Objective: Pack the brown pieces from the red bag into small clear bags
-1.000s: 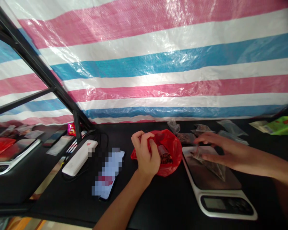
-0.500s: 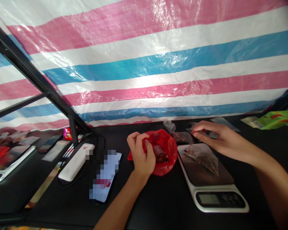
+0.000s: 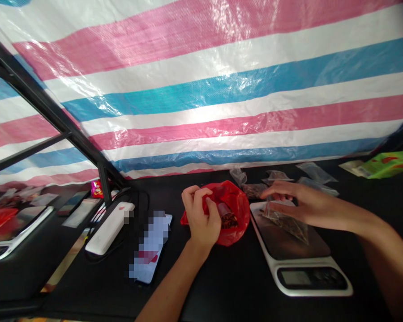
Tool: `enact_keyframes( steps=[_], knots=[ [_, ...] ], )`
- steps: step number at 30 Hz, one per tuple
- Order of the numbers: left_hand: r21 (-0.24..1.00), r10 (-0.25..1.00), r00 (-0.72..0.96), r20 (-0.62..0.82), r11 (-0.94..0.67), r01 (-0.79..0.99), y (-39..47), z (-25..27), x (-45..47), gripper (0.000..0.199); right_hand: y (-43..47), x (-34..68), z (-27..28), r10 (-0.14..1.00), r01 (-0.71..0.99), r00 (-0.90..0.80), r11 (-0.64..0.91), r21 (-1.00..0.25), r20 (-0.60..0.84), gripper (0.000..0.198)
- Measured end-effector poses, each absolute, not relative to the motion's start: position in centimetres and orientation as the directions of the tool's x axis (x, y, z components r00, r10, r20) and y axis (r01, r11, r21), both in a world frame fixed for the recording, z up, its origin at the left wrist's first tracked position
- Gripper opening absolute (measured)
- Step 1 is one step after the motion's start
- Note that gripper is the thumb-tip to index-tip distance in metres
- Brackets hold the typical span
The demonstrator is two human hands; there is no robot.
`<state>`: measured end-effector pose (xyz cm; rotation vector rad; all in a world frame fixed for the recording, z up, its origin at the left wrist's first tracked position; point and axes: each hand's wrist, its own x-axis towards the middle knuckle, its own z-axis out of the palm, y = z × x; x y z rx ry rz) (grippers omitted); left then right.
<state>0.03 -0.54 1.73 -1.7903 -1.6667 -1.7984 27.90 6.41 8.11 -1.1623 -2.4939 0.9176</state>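
Note:
My left hand (image 3: 203,219) is closed on the left rim of a red plastic bag (image 3: 240,232), its fingers curled over the edge. Inside the bag lie a small cup-like container (image 3: 225,209) and dark brown dried pieces (image 3: 230,221). On the steel plate of a white digital scale (image 3: 282,246) rests a small clear bag of dried brown bits (image 3: 293,226). My right hand (image 3: 293,203) hovers low over the top end of that clear bag, thumb and fingers apart. Whether the fingertips touch it is hard to see.
Behind the scale lie small filled clear bags (image 3: 253,190) and flat clear bags (image 3: 315,172). A green packet (image 3: 386,164) is at the far right. To the left are a phone (image 3: 152,250), a white power bank (image 3: 110,228) and a black frame bar (image 3: 104,183). Striped sheeting (image 3: 201,98) hangs behind.
My right hand has moved down and slightly left, from behind the scale to over the clear bag on it. My left hand keeps its hold on the red bag.

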Motion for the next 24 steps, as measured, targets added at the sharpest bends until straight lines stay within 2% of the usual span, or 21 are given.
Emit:
enact_keyframes(
  steps=[5, 12, 15, 19, 21, 24],
  knots=[
    [0.591, 0.592, -0.293, 0.751, -0.406, 0.697, -0.6, 1.7, 0.1, 0.022, 6.4, 28.3, 7.4, 0.757, 0.61, -0.647, 0.44, -0.659, -0.093, 0.041],
    [0.599, 0.599, -0.274, 0.752, -0.448, 0.664, -0.7, 1.9, 0.1, 0.019, 6.1, 27.8, 8.3, 0.701, 0.51, -0.713, 0.49, -0.707, -0.028, 0.03],
    [0.616, 0.683, -0.124, 0.72, -0.547, 0.568, -0.8, 2.2, 0.1, 0.015, 5.7, 27.4, 9.0, 0.677, 0.444, -0.735, 0.524, -0.727, 0.038, 0.025],
    [0.683, 0.808, 0.175, 0.562, -0.573, 0.452, -1.2, 2.4, 0.6, 0.018, 5.3, 26.6, 9.5, 0.635, 0.314, -0.756, 0.566, -0.762, 0.16, 0.02],
    [0.712, 0.833, 0.233, 0.502, -0.551, 0.435, -1.5, 2.3, 1.0, 0.029, 5.0, 25.9, 9.5, 0.628, 0.274, -0.75, 0.581, -0.766, 0.208, 0.019],
    [0.767, 0.863, 0.211, 0.46, -0.505, 0.395, -1.7, 1.7, 1.4, 0.036, 4.5, 24.8, 8.9, 0.646, 0.254, -0.719, 0.587, -0.768, 0.257, 0.02]
  ],
)
